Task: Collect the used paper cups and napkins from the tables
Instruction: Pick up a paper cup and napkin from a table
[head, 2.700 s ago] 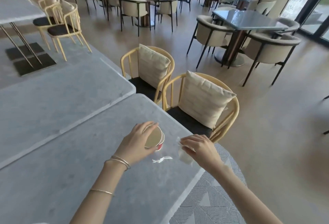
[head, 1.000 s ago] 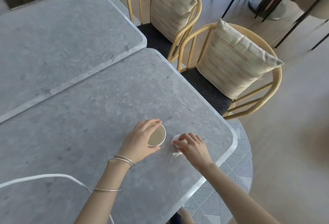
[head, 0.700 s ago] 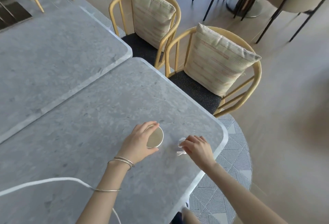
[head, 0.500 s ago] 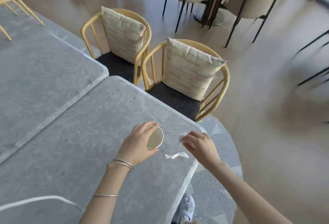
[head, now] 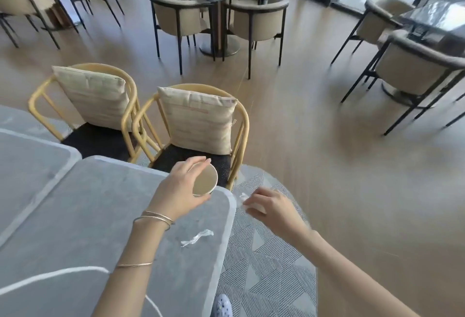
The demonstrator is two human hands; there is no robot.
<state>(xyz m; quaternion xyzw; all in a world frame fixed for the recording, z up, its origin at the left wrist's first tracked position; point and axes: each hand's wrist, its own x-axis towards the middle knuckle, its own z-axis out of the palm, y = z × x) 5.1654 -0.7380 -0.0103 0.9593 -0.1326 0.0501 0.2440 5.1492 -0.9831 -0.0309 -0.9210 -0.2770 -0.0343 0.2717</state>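
Over far-right corner of grey table (head: 88,216), L hand (head: 182,189) is stretched fwd, bangles on wrist, fingers + thumb wrapped round paper cup (head: 205,180). Cup is tipped: mouth faces cam, long axis runs away toward cushioned chair (head: 176,157). R hand (head: 268,206) is off the table edge above patterned rug (head: 264,266), fingers curled, pinching crumpled white napkin (head: 244,203). Twisted paper scrap (head: 197,237) lies on tabletop near edge, untouched.

Two cushioned yellow chairs (head: 173,158); patterned grey rug (head: 264,266); wooden floor (head: 302,120).

A paper cup (head: 204,182) tilts; white napkin (head: 243,201) crumpled.
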